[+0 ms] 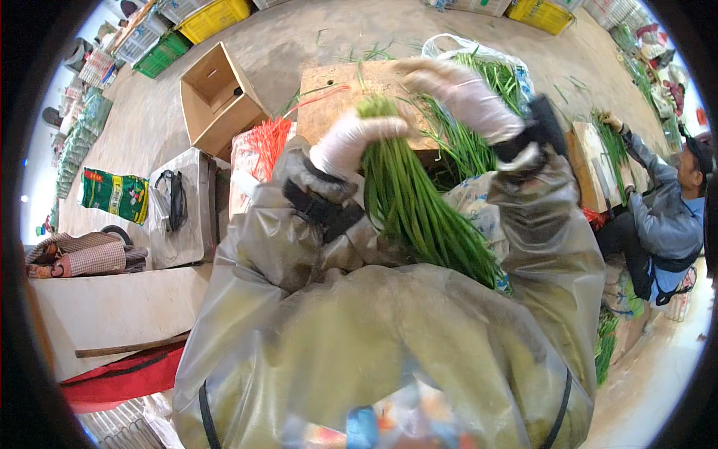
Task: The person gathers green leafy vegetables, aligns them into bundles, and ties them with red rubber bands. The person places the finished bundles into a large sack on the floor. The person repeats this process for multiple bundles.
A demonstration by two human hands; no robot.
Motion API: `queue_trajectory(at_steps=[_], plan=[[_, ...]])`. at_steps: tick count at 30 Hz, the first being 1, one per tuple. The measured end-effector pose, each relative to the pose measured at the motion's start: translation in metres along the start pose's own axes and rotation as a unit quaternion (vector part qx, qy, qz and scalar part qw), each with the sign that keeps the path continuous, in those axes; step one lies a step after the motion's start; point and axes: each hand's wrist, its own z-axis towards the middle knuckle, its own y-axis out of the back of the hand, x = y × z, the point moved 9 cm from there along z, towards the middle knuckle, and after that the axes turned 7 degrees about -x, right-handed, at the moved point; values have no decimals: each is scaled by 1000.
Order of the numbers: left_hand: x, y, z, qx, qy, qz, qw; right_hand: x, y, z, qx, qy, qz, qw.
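Note:
My left hand (359,134), in a whitish glove, is closed around the pale cut end of a thick bunch of long green stalks (420,207). The leafy part hangs down to the right over my lap. My right hand (443,84), gloved and blurred by motion, is raised over the right part of a wooden board (331,76), near more loose green stalks (465,140). Whether its fingers hold anything cannot be made out. A heap of red ties (269,140) lies on a bag left of the board, and one red strand rests on the board.
An open cardboard box (216,95) stands at the upper left, beside a grey case (179,224). A green printed bag (115,196) lies further left. Yellow crates (216,19) and a green crate (162,54) stand behind. At right, a co-worker (662,207) handles similar stalks at another board.

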Motion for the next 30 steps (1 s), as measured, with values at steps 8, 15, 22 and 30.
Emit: queue_trajectory(at_steps=[8,15,22,30], plan=[[-140,38,14,-152,-207,15,966,-102,108,-75,-119,-224,54,966],[-172,48,16,-175,-248,81,949,-129,95,-113,-117,-258,82,955],[-155,73,25,-149,-227,-26,962,-107,86,-100,-126,-245,117,954],[-105,19,27,-109,-182,-74,974,46,6,-29,-179,54,3,982]])
